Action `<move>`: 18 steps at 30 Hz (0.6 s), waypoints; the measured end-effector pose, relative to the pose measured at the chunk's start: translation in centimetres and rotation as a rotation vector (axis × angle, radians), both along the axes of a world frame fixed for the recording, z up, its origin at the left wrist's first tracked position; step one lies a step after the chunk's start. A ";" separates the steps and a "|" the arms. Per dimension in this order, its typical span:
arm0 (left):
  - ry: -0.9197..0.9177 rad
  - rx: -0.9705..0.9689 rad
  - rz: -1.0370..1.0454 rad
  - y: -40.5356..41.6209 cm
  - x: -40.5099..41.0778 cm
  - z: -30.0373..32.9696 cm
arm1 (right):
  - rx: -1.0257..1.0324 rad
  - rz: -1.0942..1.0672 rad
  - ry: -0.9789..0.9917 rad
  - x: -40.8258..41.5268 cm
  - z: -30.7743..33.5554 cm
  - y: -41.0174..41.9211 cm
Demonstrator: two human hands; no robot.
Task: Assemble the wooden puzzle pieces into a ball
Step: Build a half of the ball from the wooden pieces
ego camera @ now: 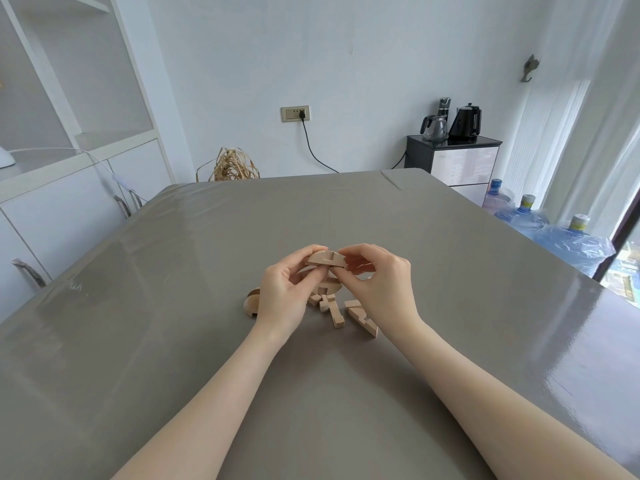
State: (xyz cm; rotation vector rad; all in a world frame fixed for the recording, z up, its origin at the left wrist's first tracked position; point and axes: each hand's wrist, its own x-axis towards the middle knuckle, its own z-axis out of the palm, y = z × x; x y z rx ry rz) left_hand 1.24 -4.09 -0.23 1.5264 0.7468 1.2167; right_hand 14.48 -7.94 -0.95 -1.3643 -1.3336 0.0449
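Observation:
Above the grey table, both hands hold a pale wooden half-disc puzzle piece with a notch in its flat edge. My left hand pinches its left end, and my right hand pinches its right end. A second curved piece shows just below, between the hands. Several loose notched wooden pieces lie on the table under and in front of the hands. A rounded piece sits left of my left wrist, partly hidden by it.
Beyond the table's far edge a woven straw object stands by the wall. A dark cabinet with kettles is at the back right, and water bottles stand to the right. White cupboards and chair backs line the left.

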 end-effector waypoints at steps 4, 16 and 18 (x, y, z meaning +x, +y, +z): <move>-0.057 -0.156 -0.023 0.2 0.0 0.1 | -0.039 0.012 0.038 -0.1 0.2 -0.1; -0.138 -0.420 0.020 0.5 -0.2 0.7 | -0.098 0.044 0.128 -0.3 0.3 -0.2; -0.139 -0.450 0.030 0.5 -0.2 0.7 | -0.102 0.052 0.124 -0.3 0.3 -0.3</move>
